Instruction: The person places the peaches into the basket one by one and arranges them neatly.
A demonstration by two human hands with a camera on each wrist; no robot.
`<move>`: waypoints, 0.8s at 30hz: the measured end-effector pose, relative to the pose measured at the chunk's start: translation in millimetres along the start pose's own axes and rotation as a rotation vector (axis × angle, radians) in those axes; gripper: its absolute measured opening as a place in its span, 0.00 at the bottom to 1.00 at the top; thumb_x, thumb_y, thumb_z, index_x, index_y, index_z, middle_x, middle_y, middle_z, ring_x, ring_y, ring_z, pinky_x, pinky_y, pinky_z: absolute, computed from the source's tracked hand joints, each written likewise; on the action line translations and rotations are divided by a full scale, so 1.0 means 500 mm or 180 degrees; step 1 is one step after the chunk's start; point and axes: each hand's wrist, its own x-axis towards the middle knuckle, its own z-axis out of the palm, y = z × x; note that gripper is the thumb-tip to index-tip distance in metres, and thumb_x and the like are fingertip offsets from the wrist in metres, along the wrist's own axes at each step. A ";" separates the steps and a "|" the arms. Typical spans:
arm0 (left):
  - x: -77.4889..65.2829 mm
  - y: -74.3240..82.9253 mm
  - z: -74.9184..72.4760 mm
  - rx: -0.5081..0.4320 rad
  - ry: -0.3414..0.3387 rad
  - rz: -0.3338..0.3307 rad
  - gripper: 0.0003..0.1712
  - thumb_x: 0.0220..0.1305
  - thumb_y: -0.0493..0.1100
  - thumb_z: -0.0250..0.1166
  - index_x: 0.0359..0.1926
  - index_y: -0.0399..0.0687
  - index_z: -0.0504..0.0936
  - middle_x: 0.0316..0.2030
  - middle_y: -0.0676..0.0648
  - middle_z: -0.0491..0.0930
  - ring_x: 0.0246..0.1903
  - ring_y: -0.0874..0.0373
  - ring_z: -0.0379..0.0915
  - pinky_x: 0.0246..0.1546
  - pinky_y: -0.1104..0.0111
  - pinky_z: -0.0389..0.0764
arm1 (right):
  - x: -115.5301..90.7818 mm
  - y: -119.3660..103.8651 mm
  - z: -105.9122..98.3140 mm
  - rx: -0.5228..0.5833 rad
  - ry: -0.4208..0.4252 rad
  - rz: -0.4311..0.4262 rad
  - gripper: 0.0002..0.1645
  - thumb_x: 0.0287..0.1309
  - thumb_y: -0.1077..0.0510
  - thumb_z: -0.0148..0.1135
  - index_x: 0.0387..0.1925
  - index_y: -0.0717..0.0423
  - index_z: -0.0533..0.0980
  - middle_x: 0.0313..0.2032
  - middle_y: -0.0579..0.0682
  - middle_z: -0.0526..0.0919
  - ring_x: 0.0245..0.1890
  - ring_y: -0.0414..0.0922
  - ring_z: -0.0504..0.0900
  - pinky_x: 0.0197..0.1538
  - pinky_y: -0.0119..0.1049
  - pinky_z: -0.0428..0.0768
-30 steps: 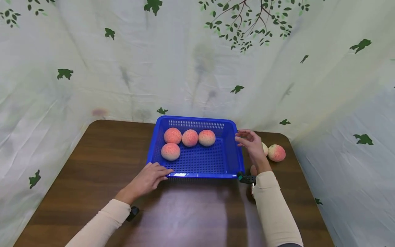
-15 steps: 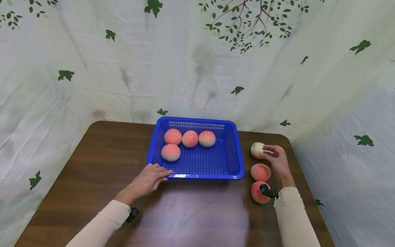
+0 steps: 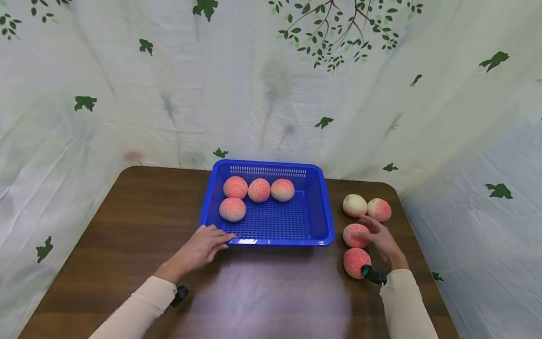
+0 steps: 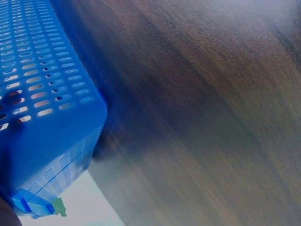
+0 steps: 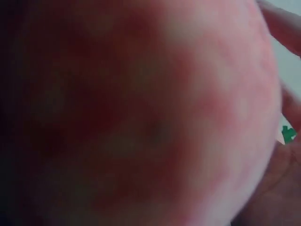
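Observation:
My left hand [image 3: 202, 249] holds the near-left corner of a blue perforated plastic basket [image 3: 288, 242], its fingers lying over the rim. In the left wrist view the basket's slotted side wall [image 4: 47, 70] fills the upper left. Several pink-and-cream peaches sit inside toward the back left, one peach [image 3: 232, 209] in front of the others. My right hand [image 3: 383, 240] is at the right side of a pink peach [image 3: 353, 234] on the table, its thumb overlapping the fruit and its fingers parted. Another, redder peach [image 3: 355, 262] lies just nearer, beside the wrist camera.
Behind the right hand lie a pale cream peach [image 3: 354, 205] and a pink-and-cream peach [image 3: 379, 210], side by side near the table's back right corner. The brown wooden table [image 3: 262, 301] meets a white curtain [image 3: 241, 94] with leaf prints at its back edge.
My right hand has moved from the basket's right rim to the pale peach, then nearer to the pink peach. The left hand stays at the basket corner.

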 end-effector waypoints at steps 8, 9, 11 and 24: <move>-0.002 0.000 0.004 0.0141 0.0121 0.0094 0.21 0.53 0.36 0.72 0.50 0.44 0.85 0.38 0.51 0.86 0.36 0.56 0.73 0.33 0.68 0.65 | 0.001 0.014 -0.002 -0.0382 -0.0145 0.0133 0.43 0.55 0.64 0.67 0.69 0.64 0.59 0.65 0.67 0.63 0.53 0.49 0.70 0.50 0.38 0.74; -0.002 0.000 0.005 0.0151 0.0154 0.0120 0.21 0.52 0.36 0.72 0.50 0.44 0.85 0.38 0.51 0.86 0.35 0.56 0.73 0.33 0.67 0.65 | 0.000 0.012 -0.003 -0.0425 -0.0145 0.0142 0.43 0.54 0.63 0.68 0.69 0.64 0.59 0.65 0.67 0.63 0.54 0.51 0.70 0.51 0.40 0.73; -0.002 -0.002 0.007 0.0161 0.0180 0.0161 0.21 0.51 0.35 0.72 0.50 0.44 0.85 0.38 0.51 0.86 0.36 0.56 0.73 0.33 0.67 0.65 | -0.001 0.008 0.000 -0.0503 -0.0132 0.0159 0.43 0.53 0.62 0.68 0.68 0.64 0.60 0.64 0.67 0.64 0.55 0.54 0.69 0.54 0.43 0.71; -0.008 -0.005 0.009 0.0313 0.0107 0.0257 0.21 0.54 0.33 0.69 0.51 0.45 0.83 0.39 0.51 0.84 0.38 0.54 0.73 0.36 0.65 0.68 | -0.009 0.004 0.002 -0.0646 0.0155 0.0234 0.39 0.57 0.59 0.67 0.67 0.62 0.62 0.63 0.64 0.67 0.56 0.53 0.68 0.52 0.40 0.72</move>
